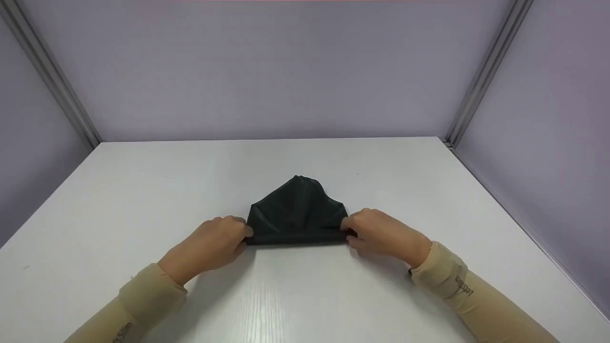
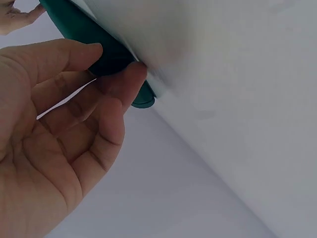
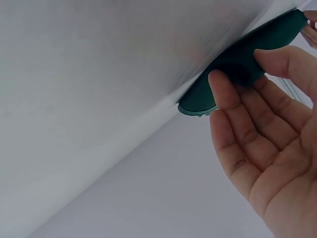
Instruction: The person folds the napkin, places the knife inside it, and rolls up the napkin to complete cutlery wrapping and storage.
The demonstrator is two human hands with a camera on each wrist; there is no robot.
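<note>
On the white surface [image 1: 143, 190], mid-way across, lies the folded dark cloth [image 1: 298, 212]; my left hand [image 1: 214, 245] pinches its near-left corner, right hand [image 1: 381, 233] its near-right; I judge even tension and aligned edges matter most.

White table [image 1: 143, 190] w/ faint wood grain is sitting inside a booth; pale purple walls [image 1: 286, 71] are standing behind & on both sides, grey metal rails [image 1: 486, 71] running along the two back corners.
</note>
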